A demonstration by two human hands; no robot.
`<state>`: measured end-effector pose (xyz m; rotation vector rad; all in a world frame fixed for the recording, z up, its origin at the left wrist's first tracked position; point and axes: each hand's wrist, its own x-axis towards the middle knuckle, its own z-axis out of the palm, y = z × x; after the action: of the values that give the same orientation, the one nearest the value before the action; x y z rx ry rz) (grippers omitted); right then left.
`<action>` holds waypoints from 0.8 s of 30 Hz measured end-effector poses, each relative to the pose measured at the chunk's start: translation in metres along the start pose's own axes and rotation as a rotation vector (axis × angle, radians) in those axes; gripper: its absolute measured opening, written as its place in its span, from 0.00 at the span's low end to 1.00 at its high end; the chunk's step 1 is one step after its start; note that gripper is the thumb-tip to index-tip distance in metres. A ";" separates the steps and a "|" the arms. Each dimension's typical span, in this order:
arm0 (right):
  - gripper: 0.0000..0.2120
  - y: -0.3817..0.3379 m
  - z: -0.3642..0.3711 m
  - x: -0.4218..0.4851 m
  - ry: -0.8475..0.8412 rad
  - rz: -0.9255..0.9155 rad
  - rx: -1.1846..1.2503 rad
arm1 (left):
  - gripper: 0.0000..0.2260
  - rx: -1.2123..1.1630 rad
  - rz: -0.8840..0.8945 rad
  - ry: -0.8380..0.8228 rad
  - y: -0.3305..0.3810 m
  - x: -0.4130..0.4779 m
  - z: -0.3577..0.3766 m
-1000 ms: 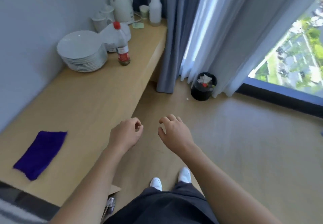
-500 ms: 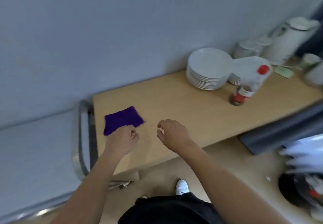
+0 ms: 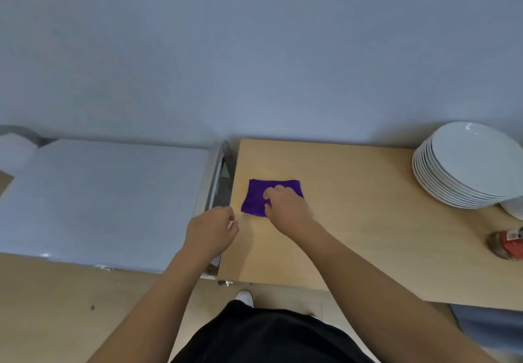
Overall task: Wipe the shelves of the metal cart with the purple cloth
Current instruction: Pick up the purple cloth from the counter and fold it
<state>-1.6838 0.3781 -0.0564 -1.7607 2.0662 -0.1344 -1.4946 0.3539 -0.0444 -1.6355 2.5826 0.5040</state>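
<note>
The purple cloth [image 3: 256, 197] lies flat on the left end of the wooden counter [image 3: 368, 221]. My right hand [image 3: 287, 205] is on its right half, fingers and thumb curled and pinching the fabric; part of the cloth is hidden under the hand. My left hand [image 3: 210, 232] hovers loosely curled over the gap between counter and cart, holding nothing. The metal cart [image 3: 99, 198] stands left of the counter against the wall, its flat top shelf bare, its tubular handle [image 3: 215, 170] next to the counter's edge. Lower shelves are out of sight.
A stack of white plates [image 3: 464, 164] sits at the counter's right end, with a red-labelled bottle [image 3: 509, 245] lying in front of it. A grey wall runs close behind cart and counter. Wooden floor lies below, with my white shoe [image 3: 245, 297] near the cart's corner.
The view has swung left, bringing the cart fully into sight. My right hand has reached forward onto the purple cloth; my left hand has stayed loosely curled beside it.
</note>
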 end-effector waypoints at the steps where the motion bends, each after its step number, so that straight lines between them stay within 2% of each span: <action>1: 0.14 0.002 0.001 0.006 -0.005 0.027 -0.006 | 0.10 0.003 0.031 -0.011 -0.001 0.006 0.000; 7: 0.26 0.027 0.015 0.023 -0.072 0.168 -0.050 | 0.10 -0.008 0.206 -0.063 -0.006 0.038 0.003; 11: 0.32 0.027 0.028 0.013 -0.076 0.193 -0.121 | 0.11 0.001 0.320 -0.021 0.000 0.053 0.016; 14: 0.35 0.023 0.030 -0.003 -0.078 0.194 -0.137 | 0.17 -0.025 0.391 -0.041 0.013 0.062 0.026; 18: 0.36 0.022 0.042 -0.035 -0.115 0.245 -0.109 | 0.29 0.146 0.415 -0.208 0.036 0.063 0.043; 21: 0.34 0.026 0.047 -0.051 -0.098 0.272 -0.087 | 0.24 0.257 0.390 -0.161 0.049 0.053 0.051; 24: 0.29 0.025 0.045 -0.052 -0.067 0.248 -0.099 | 0.18 0.234 0.392 -0.114 0.046 0.040 0.054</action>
<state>-1.6839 0.4412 -0.0926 -1.5236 2.2546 0.0994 -1.5603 0.3527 -0.0929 -1.0058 2.7543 0.2834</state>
